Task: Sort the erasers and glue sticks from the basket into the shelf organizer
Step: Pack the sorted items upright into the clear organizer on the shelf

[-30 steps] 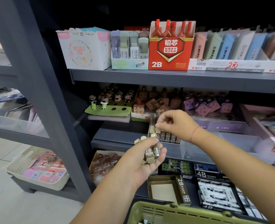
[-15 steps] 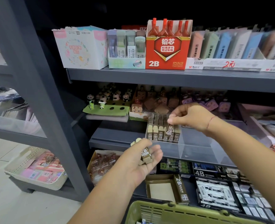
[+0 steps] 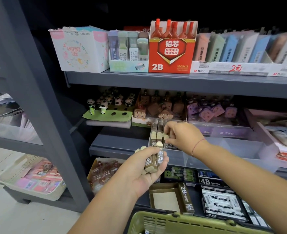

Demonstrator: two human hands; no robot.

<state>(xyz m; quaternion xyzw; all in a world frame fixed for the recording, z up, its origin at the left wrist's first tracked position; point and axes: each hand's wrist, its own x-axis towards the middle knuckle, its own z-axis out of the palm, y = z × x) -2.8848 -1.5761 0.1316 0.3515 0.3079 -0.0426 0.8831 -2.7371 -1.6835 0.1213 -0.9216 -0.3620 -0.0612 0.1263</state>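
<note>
Progress: partial; a row of 2B erasers [image 3: 157, 135] stands in the clear organizer tray [image 3: 223, 150], covering only its left end.
Remaining: the hand-held stock, plus whatever the green basket [image 3: 173, 222] below the tray holds; contents hardly visible; no glue sticks identifiable.
Left hand [image 3: 142, 169]: just in front of the tray, fingers wrapped round a bundle of 2B erasers [image 3: 153, 160].
Right hand [image 3: 181, 135]: at the row, fingertips pinching one eraser [image 3: 166, 136].
Eraser appearance: cream block, olive-brown sleeve marked 2B.

Light from the front lit the shelf edge [image 3: 173, 80] brightly, the top of the frame was black, the grey upright [image 3: 43, 115] at left leaned with wide-angle distortion, and the pastel packets [image 3: 250, 48] at upper right were blurred.
</note>
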